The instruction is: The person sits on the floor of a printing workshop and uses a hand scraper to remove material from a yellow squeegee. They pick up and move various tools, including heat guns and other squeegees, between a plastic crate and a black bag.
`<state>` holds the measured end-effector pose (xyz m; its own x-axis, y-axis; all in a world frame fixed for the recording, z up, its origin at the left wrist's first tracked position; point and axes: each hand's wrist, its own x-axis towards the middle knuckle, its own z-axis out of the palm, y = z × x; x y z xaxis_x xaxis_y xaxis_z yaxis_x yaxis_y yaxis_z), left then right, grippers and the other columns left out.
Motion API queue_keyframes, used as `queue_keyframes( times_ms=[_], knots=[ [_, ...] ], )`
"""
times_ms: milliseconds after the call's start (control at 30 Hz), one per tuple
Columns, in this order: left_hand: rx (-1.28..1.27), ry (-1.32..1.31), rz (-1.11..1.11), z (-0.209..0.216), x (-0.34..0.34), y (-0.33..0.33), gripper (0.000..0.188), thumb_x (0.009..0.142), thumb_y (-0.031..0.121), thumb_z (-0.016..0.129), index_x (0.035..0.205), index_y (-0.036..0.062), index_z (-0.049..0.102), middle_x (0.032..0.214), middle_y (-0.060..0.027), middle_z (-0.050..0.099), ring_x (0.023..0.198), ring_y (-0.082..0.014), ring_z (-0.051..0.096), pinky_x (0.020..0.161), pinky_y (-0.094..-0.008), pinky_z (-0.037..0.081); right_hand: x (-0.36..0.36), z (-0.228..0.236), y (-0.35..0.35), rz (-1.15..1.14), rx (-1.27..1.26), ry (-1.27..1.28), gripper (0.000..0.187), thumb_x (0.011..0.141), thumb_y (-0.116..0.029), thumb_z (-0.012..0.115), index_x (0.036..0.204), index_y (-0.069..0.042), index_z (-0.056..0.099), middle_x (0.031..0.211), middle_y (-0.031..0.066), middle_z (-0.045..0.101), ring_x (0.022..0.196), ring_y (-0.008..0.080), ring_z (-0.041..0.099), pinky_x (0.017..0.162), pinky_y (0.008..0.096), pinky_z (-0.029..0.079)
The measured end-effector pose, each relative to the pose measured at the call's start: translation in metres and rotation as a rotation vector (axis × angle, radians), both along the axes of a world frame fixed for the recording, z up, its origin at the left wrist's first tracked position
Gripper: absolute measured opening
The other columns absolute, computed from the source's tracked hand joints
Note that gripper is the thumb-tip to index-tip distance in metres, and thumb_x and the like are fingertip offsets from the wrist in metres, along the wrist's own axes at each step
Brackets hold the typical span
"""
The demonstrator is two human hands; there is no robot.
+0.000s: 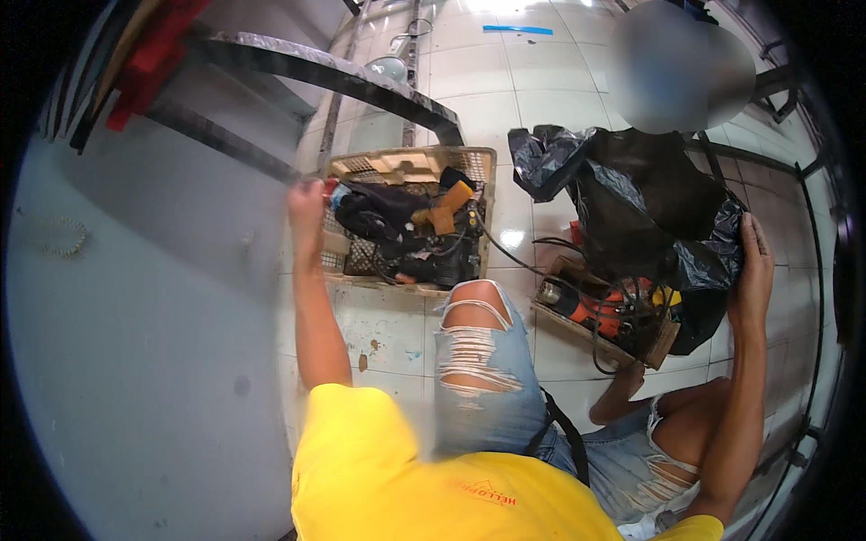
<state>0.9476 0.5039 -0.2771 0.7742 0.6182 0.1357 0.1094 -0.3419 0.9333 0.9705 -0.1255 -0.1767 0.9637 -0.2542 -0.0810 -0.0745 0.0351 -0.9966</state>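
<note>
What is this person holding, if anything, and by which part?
The right hand seems to hold the black plastic bag by its right edge. Whether the left hand grips the red item beside it is unclear.

The left hand (307,209) is slightly blurred, the small red item (330,188) beside it unclear; a round blur (683,68) masks something far right.

I see, from the person's spot, a crate (469,160) at eleven o'clock, a power tool (591,311) in a box (666,343) at one, a plastic bag (708,261) behind.
</note>
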Motion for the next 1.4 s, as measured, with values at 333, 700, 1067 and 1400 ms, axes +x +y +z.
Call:
queue_keyframes(
  times_ms=[333, 700, 1067, 1400],
  knots=[
    [-0.526, -0.632, -0.293, 0.188, 0.008, -0.139, 0.020, 0.093, 0.018, 0.054, 0.104, 0.0032, 0.061, 0.105, -0.0122, 0.064, 0.100, -0.0226, 0.061, 0.087, -0.0363, 0.049, 0.009, -0.021, 0.018, 0.116, -0.054, 0.006, 0.046, 0.096, -0.029, 0.060, 0.127, 0.005, 0.056, 0.116, 0.0103, 0.063, 0.104, 0.0149, 0.059, 0.090, 0.0249, 0.044],
    [-1.003, -0.723, -0.665, 0.239, 0.063, -0.286, 0.016, 0.091, 0.018, 0.054, 0.096, 0.0035, 0.059, 0.097, -0.0105, 0.065, 0.093, -0.0227, 0.062, 0.088, -0.0362, 0.049, 0.007, -0.005, 0.029, 0.222, 0.171, 0.114, 0.043, 0.098, -0.028, 0.056, 0.129, 0.001, 0.053, 0.116, 0.0072, 0.064, 0.099, 0.0147, 0.062, 0.089, 0.0268, 0.048],
    [-0.178, 0.139, -1.135, 0.011, 0.073, -0.426, 0.019, 0.084, 0.011, 0.059, 0.095, -0.0034, 0.063, 0.079, -0.0084, 0.064, 0.073, -0.0148, 0.061, 0.064, -0.0297, 0.049, -0.003, -0.008, 0.033, 0.322, 0.159, 0.105, 0.041, 0.094, -0.018, 0.058, 0.131, -0.001, 0.053, 0.099, 0.0024, 0.065, 0.078, 0.0089, 0.058, 0.072, 0.0240, 0.048],
    [-1.497, 0.036, -0.495, -0.048, 0.127, -0.403, 0.024, 0.092, 0.018, 0.051, 0.101, -0.0014, 0.061, 0.097, -0.0122, 0.065, 0.088, -0.0243, 0.062, 0.075, -0.0358, 0.050, -0.019, -0.010, 0.046, 0.750, -0.171, 0.188, 0.049, 0.090, -0.010, 0.061, 0.137, -0.003, 0.050, 0.096, 0.0000, 0.061, 0.077, 0.0080, 0.052, 0.072, 0.0224, 0.044]
  ],
)
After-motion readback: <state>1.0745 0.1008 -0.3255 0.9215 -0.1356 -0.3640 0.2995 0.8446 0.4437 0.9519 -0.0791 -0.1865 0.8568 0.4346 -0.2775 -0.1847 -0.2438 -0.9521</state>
